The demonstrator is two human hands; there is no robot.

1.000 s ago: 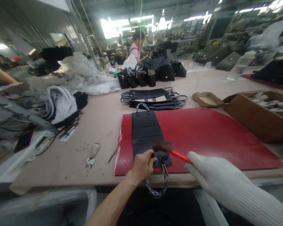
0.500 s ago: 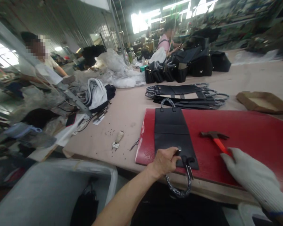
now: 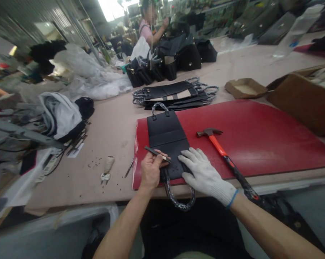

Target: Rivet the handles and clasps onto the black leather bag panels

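Observation:
A black leather panel lies on the red mat, with a wrapped handle at its far end and another handle hanging over the table's front edge. My bare left hand grips a thin dark punch, tilted above the panel's near part. In its white glove, my right hand rests with spread fingers on the panel's right side. The hammer with its red and black handle lies on the mat to the right, untouched.
Behind the mat is a stack of black panels. Black bags stand farther back, near a person. A cardboard tray and a brown box are at the right. A wrapped tool lies left of the mat.
My right hand has let go of the hammer and moved left onto the panel. In my left hand the punch now lies slanted instead of end-up. The view has shifted right.

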